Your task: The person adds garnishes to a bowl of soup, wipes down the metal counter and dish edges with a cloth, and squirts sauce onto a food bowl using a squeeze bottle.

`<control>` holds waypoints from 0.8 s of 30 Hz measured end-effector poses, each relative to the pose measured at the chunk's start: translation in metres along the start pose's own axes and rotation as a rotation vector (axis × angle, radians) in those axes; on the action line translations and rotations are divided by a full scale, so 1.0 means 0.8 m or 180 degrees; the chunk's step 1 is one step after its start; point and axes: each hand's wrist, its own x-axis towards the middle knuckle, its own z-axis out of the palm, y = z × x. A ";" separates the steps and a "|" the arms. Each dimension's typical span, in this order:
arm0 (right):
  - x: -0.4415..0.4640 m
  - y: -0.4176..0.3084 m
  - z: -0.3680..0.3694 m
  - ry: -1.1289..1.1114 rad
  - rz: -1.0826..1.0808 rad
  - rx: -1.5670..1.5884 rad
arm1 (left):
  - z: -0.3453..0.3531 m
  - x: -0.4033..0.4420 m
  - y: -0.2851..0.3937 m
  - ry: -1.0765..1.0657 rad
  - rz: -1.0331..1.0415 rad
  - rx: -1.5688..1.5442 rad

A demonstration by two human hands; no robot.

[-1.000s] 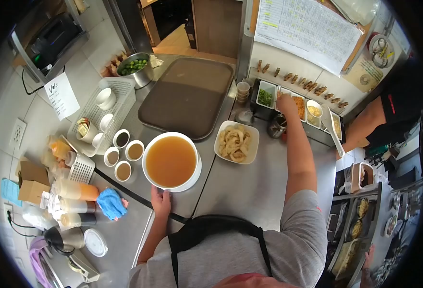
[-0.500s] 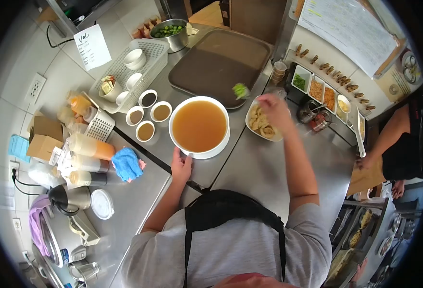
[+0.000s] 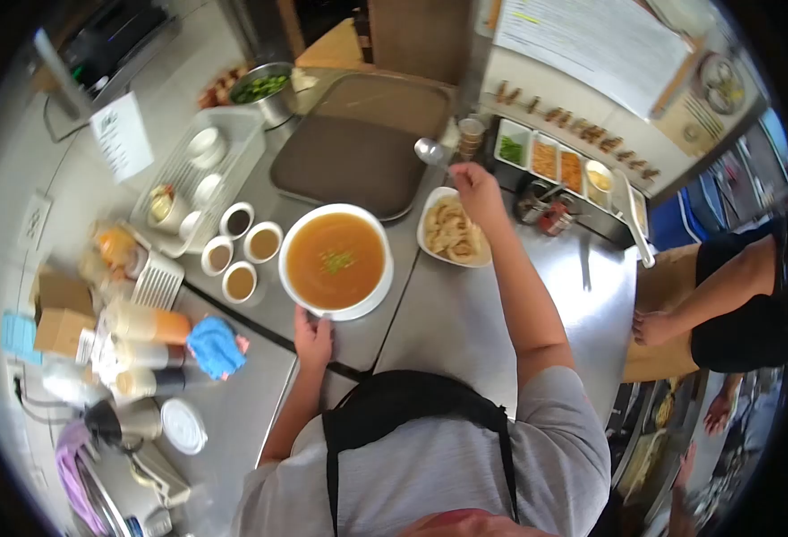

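Bowl (image 3: 381,294): white, on the tabletop (image 3: 447,331) at the centre of the clock used below, filled with brown broth (image 3: 358,286); chopped greens (image 3: 336,260) float around the middle of it
Left hand (image 3: 313,338): between 6 and 7 o'clock, partly open, finger and thumb against the bowl's near edge; cannot tell how firmly it grips
Right hand (image 3: 478,190): at 2 o'clock, curled closed on the handle of a spoon (image 3: 430,150), raised above the upper edge of a square dish (image 3: 423,237)
Spoon: at 1 o'clock, its head pointing away from the hand, over the right edge of a brown tray (image 3: 358,143)
Square dish: between 2 and 3 o'clock, white, holding pale folded pieces (image 3: 453,231)
Toppings row: green topping (image 3: 513,143) at 2 o'clock, orange topping (image 3: 571,170) farther right
Sauce cups (image 3: 262,242): four, between 8 and 10 o'clock, near the bowl
Blue cloth (image 3: 217,347): at 8 o'clock
Co-worker's hand (image 3: 653,327): between 3 and 4 o'clock, well apart from the bowl
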 end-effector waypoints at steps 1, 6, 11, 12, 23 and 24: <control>0.015 0.020 -0.019 0.0223 -0.0003 -0.0115 | 0.001 -0.002 0.005 0.0067 0.0060 0.0050; 0.049 0.107 -0.097 0.0901 0.0653 -0.1112 | 0.003 -0.003 0.004 0.0193 0.0071 0.0298; 0.076 0.151 -0.115 0.0520 0.0769 -0.1297 | 0.005 -0.004 0.010 0.0185 0.0060 0.0410; 0.085 0.149 -0.122 0.0393 0.0644 -0.1531 | 0.007 -0.006 0.016 0.0186 0.0045 0.0404; 0.146 0.223 -0.117 -0.0824 0.0789 -0.2952 | 0.002 0.000 -0.007 0.0101 0.0014 0.0304; 0.147 0.218 -0.116 -0.0824 0.0827 -0.2969 | 0.003 0.000 -0.007 0.0104 0.0007 0.0318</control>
